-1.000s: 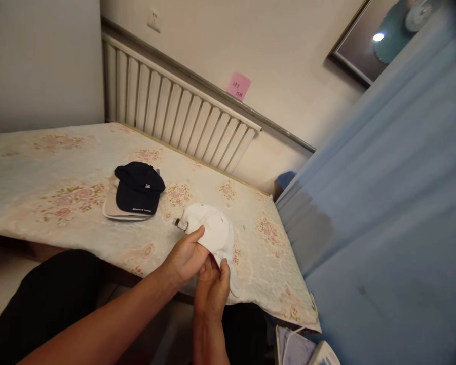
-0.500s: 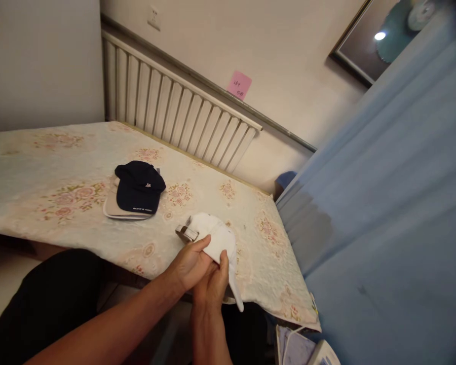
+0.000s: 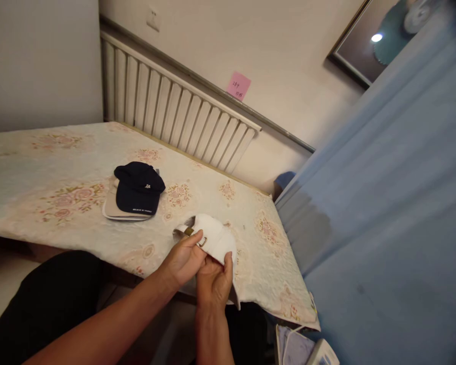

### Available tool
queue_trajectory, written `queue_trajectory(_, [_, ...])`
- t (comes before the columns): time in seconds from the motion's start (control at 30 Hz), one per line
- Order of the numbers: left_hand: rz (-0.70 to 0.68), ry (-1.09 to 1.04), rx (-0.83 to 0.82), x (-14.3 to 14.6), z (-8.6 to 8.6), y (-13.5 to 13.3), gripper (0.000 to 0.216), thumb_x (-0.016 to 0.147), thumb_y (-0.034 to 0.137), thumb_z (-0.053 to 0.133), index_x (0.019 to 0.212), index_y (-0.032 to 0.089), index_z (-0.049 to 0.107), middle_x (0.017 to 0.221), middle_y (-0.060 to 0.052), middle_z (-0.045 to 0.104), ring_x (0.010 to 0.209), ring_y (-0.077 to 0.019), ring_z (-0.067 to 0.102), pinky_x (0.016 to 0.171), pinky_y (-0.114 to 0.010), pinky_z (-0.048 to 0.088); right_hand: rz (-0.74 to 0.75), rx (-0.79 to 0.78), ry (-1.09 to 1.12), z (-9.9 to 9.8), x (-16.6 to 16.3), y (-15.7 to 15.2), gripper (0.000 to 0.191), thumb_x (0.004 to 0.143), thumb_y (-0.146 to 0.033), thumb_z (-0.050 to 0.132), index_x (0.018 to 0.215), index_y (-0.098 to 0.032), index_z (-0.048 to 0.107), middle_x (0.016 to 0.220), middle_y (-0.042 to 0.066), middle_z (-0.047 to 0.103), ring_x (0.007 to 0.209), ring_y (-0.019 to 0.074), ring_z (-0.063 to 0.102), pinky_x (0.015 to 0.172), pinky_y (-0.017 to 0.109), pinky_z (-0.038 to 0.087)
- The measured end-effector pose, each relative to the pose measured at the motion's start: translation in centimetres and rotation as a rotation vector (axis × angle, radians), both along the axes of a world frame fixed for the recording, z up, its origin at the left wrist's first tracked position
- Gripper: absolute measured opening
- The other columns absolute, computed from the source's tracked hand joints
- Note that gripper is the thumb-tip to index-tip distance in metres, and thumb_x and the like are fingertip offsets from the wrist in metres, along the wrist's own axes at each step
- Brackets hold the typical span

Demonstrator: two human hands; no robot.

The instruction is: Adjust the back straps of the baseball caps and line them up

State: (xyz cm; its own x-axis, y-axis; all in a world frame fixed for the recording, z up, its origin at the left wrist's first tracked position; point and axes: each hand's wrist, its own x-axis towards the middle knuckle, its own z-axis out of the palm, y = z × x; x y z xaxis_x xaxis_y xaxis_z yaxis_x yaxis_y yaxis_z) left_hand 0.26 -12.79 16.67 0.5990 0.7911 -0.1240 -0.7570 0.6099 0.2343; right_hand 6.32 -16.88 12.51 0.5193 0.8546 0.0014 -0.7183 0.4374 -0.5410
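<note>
A white baseball cap (image 3: 215, 235) is held between my two hands, just above the near edge of the bed. My left hand (image 3: 186, 256) grips its lower rim by the back strap, thumb on top and fingers hidden underneath. Around the crown's edge nearer the brim, my right hand (image 3: 216, 279) is closed, its thumb pressed on the white fabric. The strap's brass-coloured buckle (image 3: 189, 231) shows at the cap's left end, and the brim points down to the right. Farther left, a navy cap (image 3: 140, 188) lies on top of a beige cap (image 3: 112, 207).
A floral cover (image 3: 197, 187) spreads over the bed. Behind it stand a white radiator (image 3: 175, 106) and a wall with a pink note (image 3: 238, 86). A blue curtain (image 3: 380, 213) hangs at the right. A white device (image 3: 324, 352) sits low at the bottom right.
The white cap has turned slightly in my hands, so its strap buckle and a metal loop now show. My left hand has shifted a little left and my right thumb a little right.
</note>
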Motion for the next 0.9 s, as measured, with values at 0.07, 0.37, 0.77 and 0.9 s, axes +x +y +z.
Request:
queue_trajectory(0.07, [-0.034, -0.015, 0.019, 0.3, -0.3, -0.6, 0.031, 0.088, 0.013, 0.049, 0.117, 0.011, 0.058, 0.108, -0.014, 0.069, 0.105, -0.0251, 0.063, 0.100, -0.044, 0.044, -0.006, -0.001, -0.013, -0.1, -0.4, 0.1, 0.057, 0.089, -0.039, 0.046, 0.141, -0.016, 0.037, 0.134, 0.011, 0.056, 0.119, 0.0211, 0.057, 0.110, 0.045, 0.033])
queue_trajectory(0.37, [0.140, 0.071, 0.117, -0.7, -0.9, 0.7, 0.025, 0.084, 0.007, 0.055, 0.108, 0.012, 0.061, 0.103, -0.011, 0.068, 0.099, -0.0187, 0.064, 0.089, -0.028, 0.050, 0.005, -0.010, -0.040, -0.4, 1.0, 0.1, 0.049, 0.087, -0.032, 0.046, 0.133, -0.016, 0.046, 0.127, 0.010, 0.062, 0.118, 0.0214, 0.057, 0.110, 0.047, 0.033])
queue_trajectory(0.77, [0.024, 0.009, -0.002, -0.2, -0.8, -0.2, 0.022, 0.088, 0.006, 0.047, 0.106, 0.011, 0.059, 0.098, -0.011, 0.067, 0.092, -0.0160, 0.066, 0.089, -0.027, 0.052, 0.097, -0.011, -0.076, 0.4, 0.4, -0.2, 0.046, 0.087, -0.038, 0.046, 0.125, -0.012, 0.054, 0.124, 0.012, 0.064, 0.119, 0.0220, 0.056, 0.112, 0.046, 0.031])
queue_trajectory(0.9, [0.044, -0.074, -0.131, -1.0, -1.2, 1.1, 0.036, 0.094, 0.021, 0.039, 0.126, 0.007, 0.048, 0.117, -0.018, 0.062, 0.107, -0.0226, 0.064, 0.093, -0.035, 0.053, 0.038, -0.021, -0.055, 0.8, 1.5, -0.6, 0.041, 0.087, -0.034, 0.048, 0.121, -0.013, 0.057, 0.128, 0.013, 0.060, 0.122, 0.0222, 0.054, 0.111, 0.048, 0.033])
